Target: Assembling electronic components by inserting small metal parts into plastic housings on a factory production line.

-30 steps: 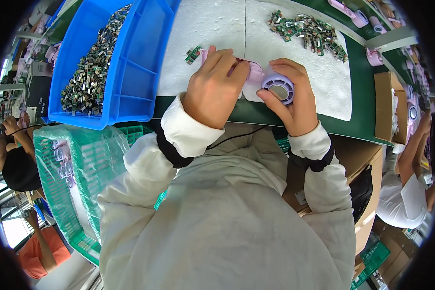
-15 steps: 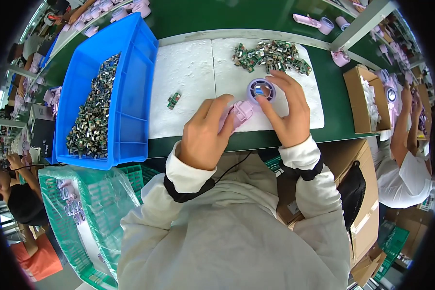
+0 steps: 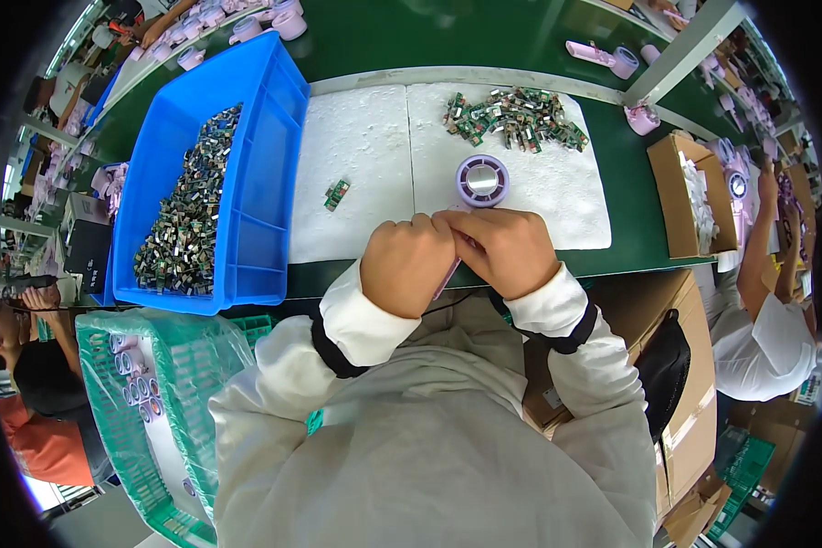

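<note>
A pale purple plastic housing with a round, slotted ring head [image 3: 482,181] lies over the front of the white foam mat [image 3: 347,233], its head pointing away from me. My left hand [image 3: 409,267] is closed round its handle, which is mostly hidden; a pink sliver shows below the fingers. My right hand [image 3: 511,254] is closed on the same handle just below the ring, its fingertips meeting those of the left hand. A single green circuit board [image 3: 336,194] lies on the mat to the left. Beyond the ring is a loose heap of similar boards [image 3: 521,119].
A blue bin [image 3: 260,201] full of small boards stands at the left. Below it sits a green basket [image 3: 192,365] lined with plastic, holding purple ring parts. A cardboard box [image 3: 671,205] with white pieces is at the right, beside a metal post [image 3: 685,55]. Co-workers sit on both sides.
My right hand has come left and down from beside the ring onto the handle, against my left hand. The housing has swung more upright, its ring shifting slightly left.
</note>
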A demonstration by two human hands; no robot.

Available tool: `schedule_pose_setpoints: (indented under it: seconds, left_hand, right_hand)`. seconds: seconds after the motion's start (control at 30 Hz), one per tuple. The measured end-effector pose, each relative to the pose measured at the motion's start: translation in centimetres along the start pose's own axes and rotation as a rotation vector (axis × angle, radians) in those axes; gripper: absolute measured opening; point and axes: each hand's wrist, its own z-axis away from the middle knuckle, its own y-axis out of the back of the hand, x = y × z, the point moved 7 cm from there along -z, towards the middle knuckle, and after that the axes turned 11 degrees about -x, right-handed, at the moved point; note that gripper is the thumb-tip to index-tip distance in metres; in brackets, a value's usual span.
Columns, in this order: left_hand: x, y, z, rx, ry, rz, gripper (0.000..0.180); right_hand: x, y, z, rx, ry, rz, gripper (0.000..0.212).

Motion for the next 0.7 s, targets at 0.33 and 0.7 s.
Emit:
schedule_pose_setpoints:
  seconds: [0.33, 0.7]
  left_hand:
    - [-1.2, 0.5, 2.4, 0.079, -0.184, 0.368, 0.008]
    - [-9.7, 1.3, 3.8, 0.532, 0.165, 0.001, 0.015]
  right_hand:
    - [1.7, 0.2, 0.1, -0.103, -0.186, -0.356, 0.012]
    - [0.6, 0.5, 0.7, 0.133, -0.133, -0.154, 0.013]
